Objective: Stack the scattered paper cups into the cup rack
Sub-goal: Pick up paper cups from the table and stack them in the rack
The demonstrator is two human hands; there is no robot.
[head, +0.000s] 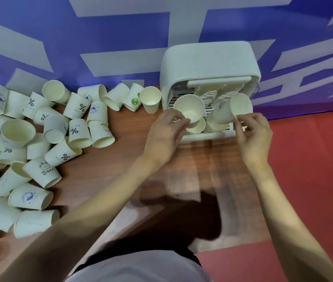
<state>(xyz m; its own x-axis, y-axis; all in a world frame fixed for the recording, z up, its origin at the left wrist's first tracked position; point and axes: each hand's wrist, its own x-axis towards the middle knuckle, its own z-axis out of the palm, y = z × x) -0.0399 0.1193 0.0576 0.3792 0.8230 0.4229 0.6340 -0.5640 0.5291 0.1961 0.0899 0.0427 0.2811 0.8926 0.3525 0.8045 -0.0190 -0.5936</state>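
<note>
Paper cups lie scattered in a heap (39,151) across the left half of the table (121,180), most on their sides and a few upright, while the cup rack (208,64), a pale rounded housing with an open front, stands at the far right of the table against the wall. From the head view, the left hand (165,133) pinches one cup (190,108) by its base, and the right hand (253,135) pinches another cup (232,108) the same way; both are tilted with their mouths up and held at the rack's opening, above cups already nested inside. The step in hand looks like seating these two onto the stacks in the rack; next, each cup should be lined up with its stack, pressed in and let go, before a reach left for more. The table is brown wood grain, its right edge meeting a red floor (314,180); behind stands a blue wall with large white shapes (121,37).
</note>
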